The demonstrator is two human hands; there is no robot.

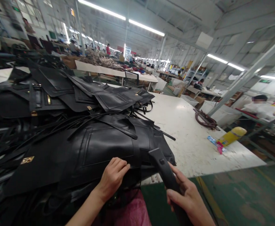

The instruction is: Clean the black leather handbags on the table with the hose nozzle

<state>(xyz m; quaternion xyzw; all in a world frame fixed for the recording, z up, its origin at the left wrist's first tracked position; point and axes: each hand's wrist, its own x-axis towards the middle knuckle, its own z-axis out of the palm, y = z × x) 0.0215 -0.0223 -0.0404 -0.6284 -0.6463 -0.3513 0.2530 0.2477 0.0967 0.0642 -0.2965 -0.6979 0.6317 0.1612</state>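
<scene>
My left hand (114,175) is closed, fingers and thumb pinched on the near edge of a black leather bag piece (109,144). This piece lies on the table with a stitched rectangular panel, a strap across it and a gold clasp (27,160) at its left end. My right hand (186,194) is wrapped round a black hand-held tool (167,175) with a curved grip, a small button and a flat, angled head. The head is over the right end of the bag piece; whether it touches cannot be told. What kind of tool it is does not show.
More black bag pieces (55,81) are heaped behind and left, with loose straps. On the white table (182,125) lie a brown strap bundle (205,119), a yellow can (233,136) and a pink item (219,147). Other people and worktables stand farther off.
</scene>
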